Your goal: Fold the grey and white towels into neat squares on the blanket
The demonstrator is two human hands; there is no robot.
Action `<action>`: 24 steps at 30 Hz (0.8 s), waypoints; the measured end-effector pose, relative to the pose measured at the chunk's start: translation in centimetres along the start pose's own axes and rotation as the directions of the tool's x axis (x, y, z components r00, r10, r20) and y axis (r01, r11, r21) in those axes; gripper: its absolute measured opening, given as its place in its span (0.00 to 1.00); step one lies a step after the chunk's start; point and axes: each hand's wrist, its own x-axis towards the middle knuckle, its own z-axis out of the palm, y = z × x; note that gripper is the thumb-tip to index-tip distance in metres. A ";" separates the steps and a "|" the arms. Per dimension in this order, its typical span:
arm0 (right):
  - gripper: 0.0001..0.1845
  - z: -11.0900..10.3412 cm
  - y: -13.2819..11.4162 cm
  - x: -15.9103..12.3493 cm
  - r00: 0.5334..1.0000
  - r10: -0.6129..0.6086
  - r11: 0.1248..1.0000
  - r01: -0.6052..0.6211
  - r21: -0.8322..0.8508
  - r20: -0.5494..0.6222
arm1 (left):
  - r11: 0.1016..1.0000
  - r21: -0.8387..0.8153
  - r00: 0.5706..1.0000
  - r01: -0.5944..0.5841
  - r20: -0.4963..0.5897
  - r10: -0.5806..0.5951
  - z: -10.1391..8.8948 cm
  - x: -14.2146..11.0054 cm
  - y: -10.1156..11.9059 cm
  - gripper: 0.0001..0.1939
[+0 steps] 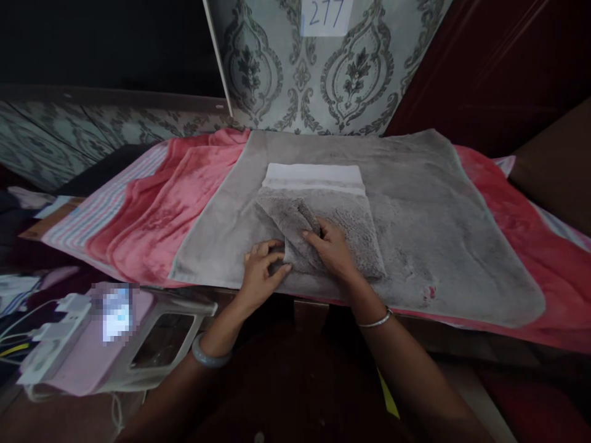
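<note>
A grey plush cloth (357, 224) with a white strip (314, 175) along its far edge lies on a larger grey blanket (425, 209). My right hand (333, 247) pinches a raised fold of the plush cloth, thumb on top, pulling its left part into a slanted flap. Beside the cloth's near left corner, my left hand (264, 271) rests low with bent fingers and thumb apart. Its fingertips reach the cloth's left edge; whether they press on it I cannot tell. The underside of the fold is hidden.
Red and pink blankets (180, 203) spread under the grey one on both sides. At the lower left are a power strip (58, 338) with cables and a pink case (101, 357) with a lit, blurred screen. A dark television (111, 49) and patterned wall stand behind.
</note>
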 end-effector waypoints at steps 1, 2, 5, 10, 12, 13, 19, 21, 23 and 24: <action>0.15 0.1 0.0 -0.1 1.000 -0.018 0.999 0.018 -0.044 -0.004 | 1.000 -0.006 1.000 0.014 -0.011 -0.014 0.0 0.1 0.0 0.08; 0.16 0.1 -0.1 -0.2 0.999 -0.041 0.996 0.040 -0.085 -0.009 | 1.000 -0.013 0.999 0.027 -0.023 -0.028 0.1 0.1 0.0 0.08; 0.17 0.3 -0.1 -0.4 0.996 -0.091 0.983 0.086 -0.165 -0.023 | 0.998 -0.038 0.997 0.053 -0.047 -0.055 0.2 0.1 -0.1 0.09; 0.16 0.2 0.0 -0.5 0.997 -0.078 0.980 0.072 -0.185 -0.025 | 0.991 -0.128 0.996 0.049 -0.064 -0.058 0.2 0.1 -0.4 0.08; 0.16 0.1 0.0 -0.5 0.996 -0.085 0.979 0.077 -0.189 -0.033 | 0.987 -0.152 0.996 0.057 -0.065 -0.067 0.1 0.2 -0.5 0.09; 0.15 0.1 0.0 -0.5 0.995 -0.089 0.979 0.081 -0.188 -0.035 | 0.986 -0.156 0.995 0.064 -0.062 -0.074 0.1 0.2 -0.4 0.09; 0.16 0.5 0.1 -0.8 0.989 -0.146 0.955 0.134 -0.264 -0.028 | 0.990 -0.127 0.996 0.059 -0.062 -0.067 0.1 0.0 -0.4 0.09; 0.16 0.7 0.1 -0.9 0.983 -0.183 0.930 0.174 -0.324 0.005 | 0.992 -0.123 0.996 0.038 -0.076 -0.047 0.1 -0.1 -0.5 0.08; 0.18 0.9 0.0 -1.0 0.975 -0.213 0.901 0.223 -0.373 0.068 | 0.992 -0.125 0.996 0.018 -0.086 -0.029 0.1 -0.3 -0.6 0.08; 0.18 1.0 -0.1 -1.1 0.970 -0.222 0.887 0.243 -0.392 0.100 | 0.992 -0.126 0.996 0.012 -0.090 -0.023 0.1 -0.3 -0.7 0.08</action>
